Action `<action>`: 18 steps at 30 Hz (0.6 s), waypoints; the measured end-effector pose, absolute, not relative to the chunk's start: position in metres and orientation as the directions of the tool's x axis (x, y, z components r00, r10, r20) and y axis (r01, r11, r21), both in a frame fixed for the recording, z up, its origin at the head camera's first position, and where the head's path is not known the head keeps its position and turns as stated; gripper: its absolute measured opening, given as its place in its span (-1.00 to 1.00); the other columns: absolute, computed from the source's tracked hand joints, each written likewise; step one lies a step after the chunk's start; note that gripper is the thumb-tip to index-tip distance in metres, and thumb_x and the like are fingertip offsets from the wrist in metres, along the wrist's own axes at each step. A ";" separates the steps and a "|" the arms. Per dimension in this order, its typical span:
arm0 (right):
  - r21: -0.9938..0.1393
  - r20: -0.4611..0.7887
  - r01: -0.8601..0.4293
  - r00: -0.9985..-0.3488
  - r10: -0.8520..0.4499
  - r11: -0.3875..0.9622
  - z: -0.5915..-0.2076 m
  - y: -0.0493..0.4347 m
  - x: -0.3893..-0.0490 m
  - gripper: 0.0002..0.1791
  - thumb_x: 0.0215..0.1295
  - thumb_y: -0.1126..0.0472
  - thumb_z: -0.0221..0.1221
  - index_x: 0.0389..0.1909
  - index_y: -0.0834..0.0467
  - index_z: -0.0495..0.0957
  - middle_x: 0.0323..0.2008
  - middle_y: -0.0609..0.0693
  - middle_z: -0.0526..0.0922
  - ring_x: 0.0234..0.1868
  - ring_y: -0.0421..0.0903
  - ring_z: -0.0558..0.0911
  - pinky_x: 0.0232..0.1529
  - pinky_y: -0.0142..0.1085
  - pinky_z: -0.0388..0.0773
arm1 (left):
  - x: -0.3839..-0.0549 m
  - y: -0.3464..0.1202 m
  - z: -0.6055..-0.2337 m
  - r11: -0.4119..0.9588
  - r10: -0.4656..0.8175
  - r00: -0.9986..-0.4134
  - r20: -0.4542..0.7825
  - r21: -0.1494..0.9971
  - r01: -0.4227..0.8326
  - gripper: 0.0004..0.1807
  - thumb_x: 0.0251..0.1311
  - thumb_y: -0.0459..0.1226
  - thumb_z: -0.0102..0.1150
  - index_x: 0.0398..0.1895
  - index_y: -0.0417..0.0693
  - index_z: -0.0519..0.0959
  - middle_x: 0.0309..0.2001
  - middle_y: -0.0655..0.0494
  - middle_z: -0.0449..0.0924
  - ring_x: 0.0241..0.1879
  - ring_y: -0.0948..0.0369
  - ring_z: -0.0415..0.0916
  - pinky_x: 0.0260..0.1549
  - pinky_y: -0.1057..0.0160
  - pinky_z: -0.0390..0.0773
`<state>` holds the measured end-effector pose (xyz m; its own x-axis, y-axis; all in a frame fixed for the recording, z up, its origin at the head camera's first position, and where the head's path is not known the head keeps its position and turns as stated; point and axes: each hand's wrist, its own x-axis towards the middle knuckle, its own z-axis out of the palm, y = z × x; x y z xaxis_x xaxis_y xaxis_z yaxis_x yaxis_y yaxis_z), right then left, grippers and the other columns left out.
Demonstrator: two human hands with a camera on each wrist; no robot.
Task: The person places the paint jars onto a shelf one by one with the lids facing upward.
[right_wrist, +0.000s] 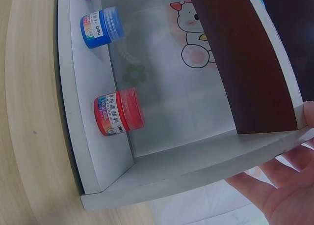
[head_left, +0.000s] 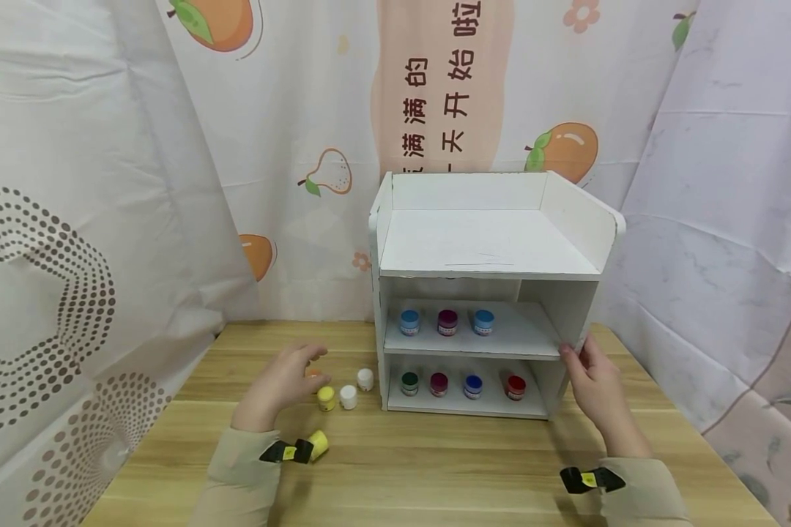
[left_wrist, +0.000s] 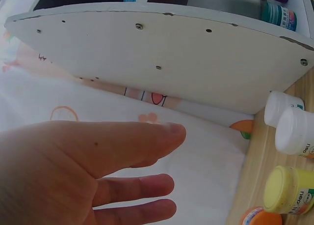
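My left hand [head_left: 282, 384] hovers above the table at the left, fingers extended and apart, holding nothing. Nearest to it are small paint jars: an orange jar [head_left: 313, 373] partly hidden by the fingers, a yellow jar [head_left: 326, 397], and two white jars, one [head_left: 348, 396] in front of the other [head_left: 365, 378]. Another yellow jar [head_left: 318, 445] lies on its side by the left wrist. With the thumb at the front edge and fingers along the outside, my right hand [head_left: 596, 380] grips the right side panel of a white shelf unit [head_left: 488, 238].
On the middle shelf stand two light blue jars and a purple-red jar [head_left: 447, 323]. The bottom shelf bears a green jar [head_left: 409, 383], a purple-red one, a blue jar [right_wrist: 101, 27] and a red jar [right_wrist: 118, 112]. Printed cloth [head_left: 303, 110] hangs behind the wooden table [head_left: 422, 468].
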<state>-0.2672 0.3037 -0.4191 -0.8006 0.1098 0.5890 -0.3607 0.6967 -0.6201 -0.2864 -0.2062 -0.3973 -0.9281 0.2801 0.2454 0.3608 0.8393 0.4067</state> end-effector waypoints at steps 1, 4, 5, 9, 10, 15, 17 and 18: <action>-0.621 0.588 -0.361 -0.801 0.109 0.696 -0.420 0.304 -0.267 -0.54 0.58 0.12 0.05 0.35 0.27 0.40 0.09 0.34 0.62 0.01 -0.29 0.56 -0.16 -0.73 0.34 | -0.287 -0.207 -0.399 0.839 0.279 -0.930 0.239 0.411 0.357 -0.53 0.21 -0.20 0.43 0.18 -0.11 0.61 0.14 -0.11 0.55 0.05 -0.02 0.56 -0.05 -0.07 0.59; -0.621 0.585 -0.357 -0.803 0.109 0.698 -0.421 0.304 -0.266 -0.53 0.58 0.10 0.05 0.34 0.28 0.40 0.09 0.33 0.62 0.00 -0.38 0.53 -0.16 -0.73 0.34 | -0.291 -0.208 -0.404 0.837 0.279 -0.935 0.218 0.422 0.348 -0.52 0.19 -0.21 0.43 0.17 -0.12 0.61 0.14 -0.13 0.56 0.05 -0.03 0.56 -0.05 -0.08 0.59; -0.621 0.585 -0.357 -0.804 0.110 0.698 -0.421 0.304 -0.266 -0.53 0.58 0.10 0.04 0.34 0.28 0.40 0.08 0.33 0.62 0.00 -0.34 0.54 -0.16 -0.73 0.34 | -0.292 -0.209 -0.405 0.835 0.283 -0.936 0.209 0.427 0.348 -0.53 0.19 -0.22 0.44 0.17 -0.14 0.61 0.14 -0.14 0.56 0.05 -0.05 0.56 -0.04 -0.08 0.59; -0.618 0.586 -0.357 -0.803 0.107 0.701 -0.422 0.304 -0.266 -0.54 0.58 0.10 0.04 0.33 0.29 0.41 0.08 0.34 0.63 0.03 -0.07 0.61 -0.16 -0.73 0.33 | -0.291 -0.211 -0.410 0.824 0.296 -0.944 0.148 0.460 0.331 -0.54 0.14 -0.28 0.45 0.12 -0.19 0.63 0.04 -0.14 0.62 0.02 -0.05 0.58 -0.01 -0.09 0.57; -0.618 0.586 -0.358 -0.804 0.105 0.700 -0.422 0.304 -0.266 -0.54 0.58 0.10 0.04 0.32 0.29 0.41 0.07 0.34 0.63 0.04 0.00 0.62 -0.16 -0.73 0.33 | -0.289 -0.211 -0.411 0.823 0.295 -0.948 0.117 0.473 0.315 -0.56 0.13 -0.29 0.45 0.10 -0.19 0.63 0.00 -0.11 0.63 -0.01 -0.03 0.58 -0.02 -0.09 0.57; -0.619 0.585 -0.362 -0.805 0.101 0.697 -0.421 0.304 -0.267 -0.54 0.59 0.11 0.03 0.32 0.31 0.40 0.07 0.36 0.62 0.05 0.27 0.59 -0.17 -0.73 0.33 | -0.280 -0.208 -0.413 0.828 0.285 -0.957 -0.048 0.516 0.220 -0.67 0.14 -0.31 0.44 -0.01 -0.13 0.64 -0.18 0.03 0.61 -0.18 0.10 0.54 -0.17 -0.04 0.56; -0.618 0.587 -0.362 -0.803 0.102 0.698 -0.421 0.304 -0.267 -0.55 0.59 0.11 0.03 0.31 0.31 0.41 0.07 0.36 0.62 0.05 0.27 0.59 -0.17 -0.73 0.32 | -0.277 -0.206 -0.415 0.823 0.292 -0.953 -0.085 0.530 0.206 -0.66 0.15 -0.30 0.44 -0.01 -0.14 0.63 -0.20 0.04 0.59 -0.20 0.11 0.52 -0.21 -0.02 0.56; -0.617 0.588 -0.363 -0.803 0.102 0.698 -0.421 0.304 -0.267 -0.55 0.59 0.11 0.03 0.30 0.32 0.41 0.07 0.36 0.63 0.05 0.27 0.59 -0.18 -0.73 0.32 | -0.275 -0.205 -0.416 0.821 0.293 -0.950 -0.104 0.536 0.195 -0.65 0.15 -0.29 0.45 -0.01 -0.13 0.62 -0.20 0.05 0.59 -0.20 0.12 0.52 -0.21 0.00 0.56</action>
